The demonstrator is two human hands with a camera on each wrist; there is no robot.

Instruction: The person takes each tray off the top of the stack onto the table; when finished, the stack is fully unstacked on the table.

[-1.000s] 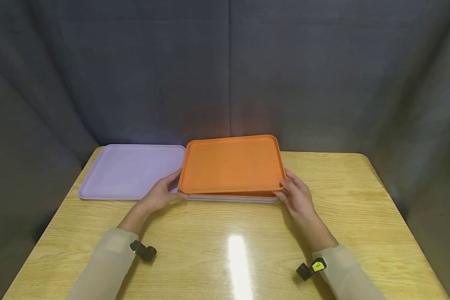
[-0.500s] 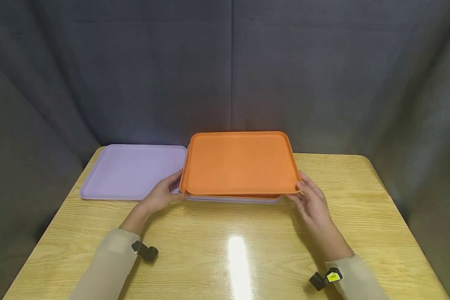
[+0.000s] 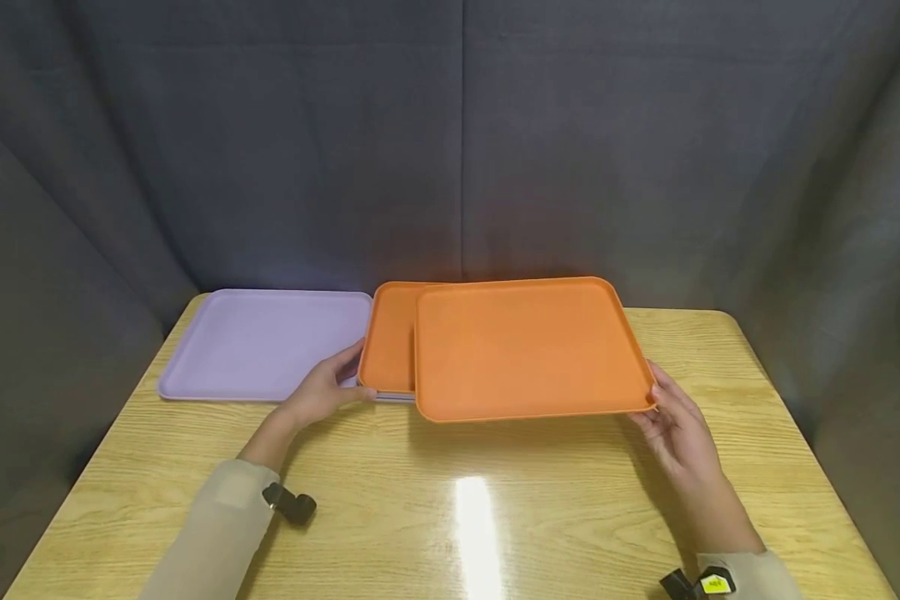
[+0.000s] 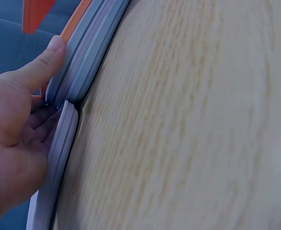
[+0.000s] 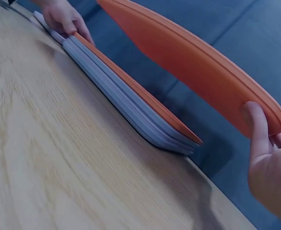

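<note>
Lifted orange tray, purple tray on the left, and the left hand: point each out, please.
Lifted orange tray (image 3: pixel 525 350), head view, middle of its flat top.
Purple tray (image 3: pixel 262 342), head view, its bare inner surface.
Left hand (image 3: pixel 322 390), head view, back of the hand.

The head camera looks forward and down over the whole table (image 3: pixel 450 500). Each wrist camera sits low and close at the table's surface, looking along the stacked trays (image 5: pixel 131 103), which all three views share.

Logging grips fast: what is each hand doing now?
Left hand: steadies the tray stack, thumb on its edge.
Right hand: grips the lifted orange tray.
</note>
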